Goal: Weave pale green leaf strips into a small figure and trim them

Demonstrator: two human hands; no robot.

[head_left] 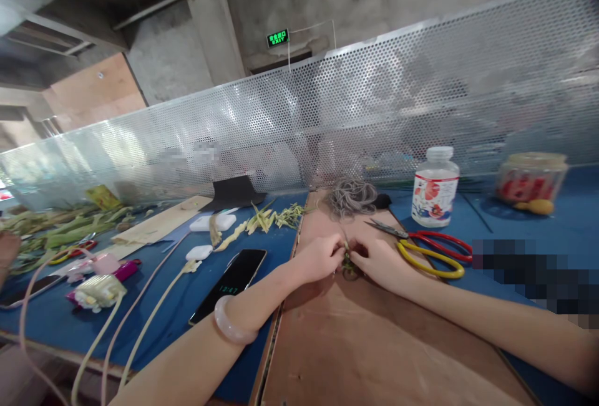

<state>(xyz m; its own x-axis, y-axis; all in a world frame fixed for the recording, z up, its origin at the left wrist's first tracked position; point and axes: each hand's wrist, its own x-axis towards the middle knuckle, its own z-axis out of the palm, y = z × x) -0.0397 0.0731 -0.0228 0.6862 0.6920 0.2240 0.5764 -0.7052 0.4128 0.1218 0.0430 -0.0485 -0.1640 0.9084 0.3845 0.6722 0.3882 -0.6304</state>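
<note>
My left hand (324, 257) and my right hand (377, 262) meet over the brown wooden board (388, 343), fingertips pinched close together. Between them is a small greenish looped piece (349, 267), partly covered by the fingers; I cannot tell exactly what it is. A thin strand seems to run from the fingers up toward a loose tangle of grey cord (352, 197) on the far end of the board. Beside my right hand lie scissors (428, 261) with one red and one yellow handle, their blades pointing toward the cord.
Left on the blue tabletop lie a phone (234, 281), a white earbud case (199, 252), charging cables and pale dried plant strips (262, 219). A white bottle (435, 188) and a clear jar (531, 181) stand right. A perforated metal screen (281, 125) runs behind. Another person's hand (8, 249) shows far left.
</note>
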